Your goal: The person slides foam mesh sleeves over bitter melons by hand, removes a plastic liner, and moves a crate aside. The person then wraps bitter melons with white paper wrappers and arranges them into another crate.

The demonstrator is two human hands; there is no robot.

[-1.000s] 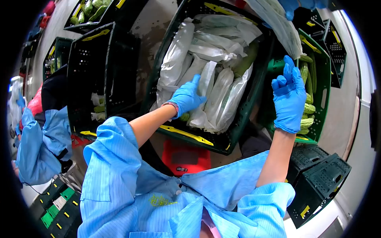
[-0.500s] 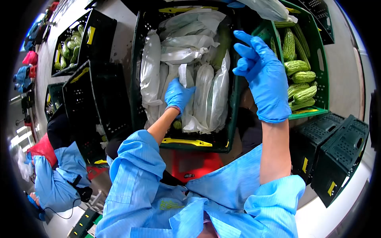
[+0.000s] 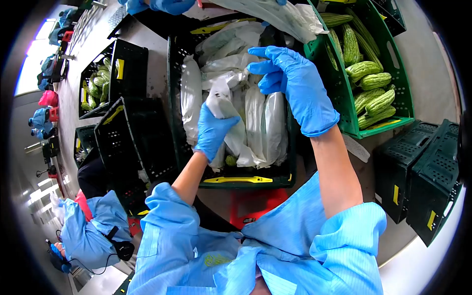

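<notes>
In the head view, my left hand point(image 3: 215, 129), in a blue glove, is closed around a long white-wrapped bundle point(image 3: 222, 101). The bundle's upper end tilts up over the other wrapped bundles in the black crate point(image 3: 221, 185). Slim and pale, those bundles point(image 3: 254, 120) lie side by side, some lengthwise and some across. Above the crate's right side hovers my right hand point(image 3: 302, 91), also gloved. Its fingers point left, partly bent and apart, with nothing visible in them. What lies under the bundles is mostly hidden.
To the right stands a green crate point(image 3: 406, 105) of bitter melons point(image 3: 371, 73). Dark crates point(image 3: 408, 167) stand at the lower right, others point(image 3: 135, 137) at the left. A person in blue point(image 3: 93, 231) sits lower left. Another person's gloved hands point(image 3: 169, 5) show at the top.
My left hand has raised the wrapped bundle's upper end from among the others. My right hand has moved left, over the crate. Another person's gloved hands now show at the top left.
</notes>
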